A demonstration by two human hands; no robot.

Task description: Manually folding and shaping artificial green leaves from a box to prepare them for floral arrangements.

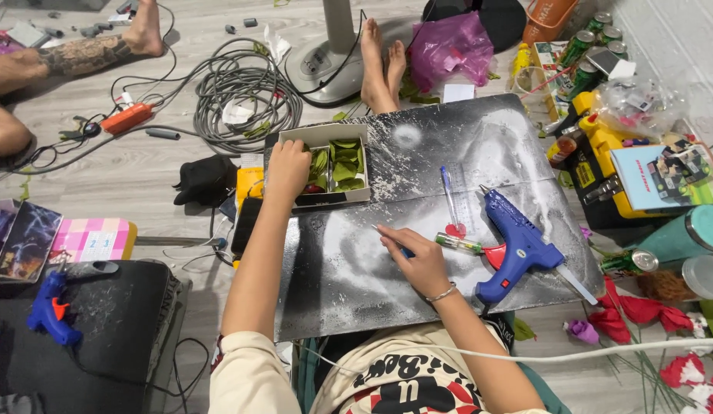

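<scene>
My left hand [288, 170] reaches into a small white cardboard box [363, 164] that holds green paper leaves [343, 165]; the fingers are curled among the leaves, and what they grip is hidden. My right hand [419, 257] rests on a black-and-silver speckled board [349, 268] and holds a thin stick-like tool with a blue part. Just right of that hand lie a small green tube [458, 244], a blue pen [447, 188] and a blue hot glue gun [517, 245].
A coil of grey cable [245, 96] and a fan base [326, 65] lie beyond the board, beside another person's bare feet [381, 65]. Red paper flowers [640, 314] lie at the right, near cans, a yellow case and a teal cup. A second blue glue gun [50, 307] sits at the left.
</scene>
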